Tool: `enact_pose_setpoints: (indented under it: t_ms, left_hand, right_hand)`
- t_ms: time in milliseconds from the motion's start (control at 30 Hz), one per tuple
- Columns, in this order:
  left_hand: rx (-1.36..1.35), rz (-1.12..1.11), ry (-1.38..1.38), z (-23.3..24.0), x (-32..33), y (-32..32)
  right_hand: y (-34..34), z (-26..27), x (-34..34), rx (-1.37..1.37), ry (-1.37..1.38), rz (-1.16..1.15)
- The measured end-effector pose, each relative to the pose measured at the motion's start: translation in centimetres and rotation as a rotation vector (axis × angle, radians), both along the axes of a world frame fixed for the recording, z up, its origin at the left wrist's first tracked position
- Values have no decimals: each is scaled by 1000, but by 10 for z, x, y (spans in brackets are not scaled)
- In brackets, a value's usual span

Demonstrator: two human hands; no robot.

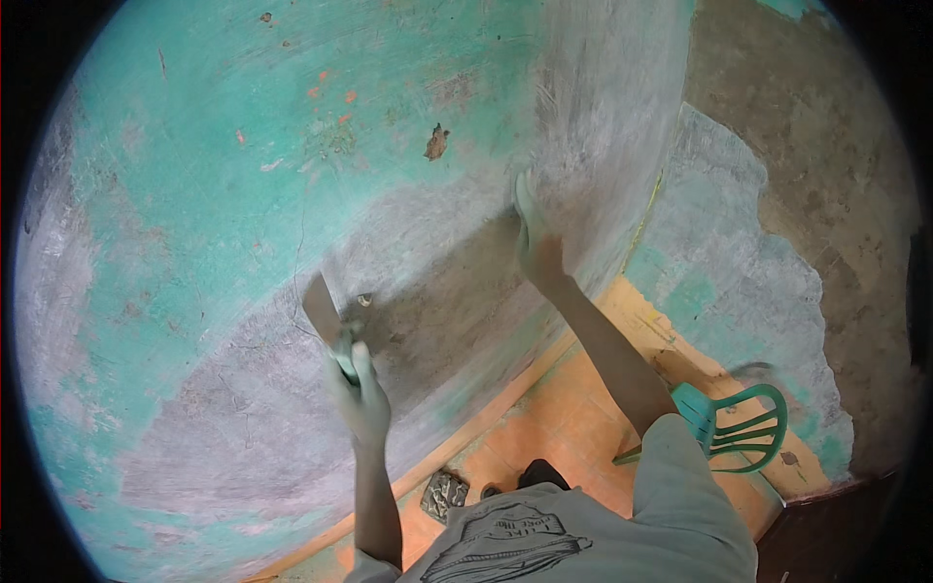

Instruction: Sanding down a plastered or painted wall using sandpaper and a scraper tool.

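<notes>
My left hand [358, 397] is closed around the handle of a scraper [322, 307], whose flat blade points up and to the left against the wall. Ahead of me stretches the wall [219, 182], with turquoise paint over part of it and pale grey, scraped-looking areas elsewhere. A small hole or chip [364, 299] shows just right of the blade. Higher up, my right hand [538, 237] rests flat or nearly flat at the wall and holds no tool that I can see. Above and between the hands is a brown damaged spot [436, 142].
A green plastic chair [751, 430] stands at the lower right by the wall corner. Orange floor tiles [576, 408] lie below, bordered by an orange skirting [466, 444]. A dark patterned object [444, 495] sits on the floor near me. The adjoining wall [824, 182] has large brown patches.
</notes>
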State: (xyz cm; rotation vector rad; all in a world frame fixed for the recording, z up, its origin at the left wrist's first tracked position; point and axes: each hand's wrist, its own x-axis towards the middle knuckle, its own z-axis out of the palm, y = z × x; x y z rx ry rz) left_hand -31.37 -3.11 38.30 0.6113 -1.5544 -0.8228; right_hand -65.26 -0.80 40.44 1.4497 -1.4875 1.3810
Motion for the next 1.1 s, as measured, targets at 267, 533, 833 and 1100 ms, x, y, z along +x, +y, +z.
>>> enact_pose_setpoints:
  t_ms: [267, 533, 833, 1100]
  left_hand:
    - [-372, -5, -96, 85, -41, -30]
    - [-137, -49, -115, 73, -55, -20]
    - [-257, 198, -185, 70, -73, -20]
    - [-297, 307, -42, 65, -88, -22]
  right_hand:
    - [-6, 102, -30, -45, 99, 99]
    - [-23, 50, -16, -254, 27, 134]
    - [-16, 102, -45, -121, 178, 43]
    - [-18, 106, -50, -100, 182, 16]
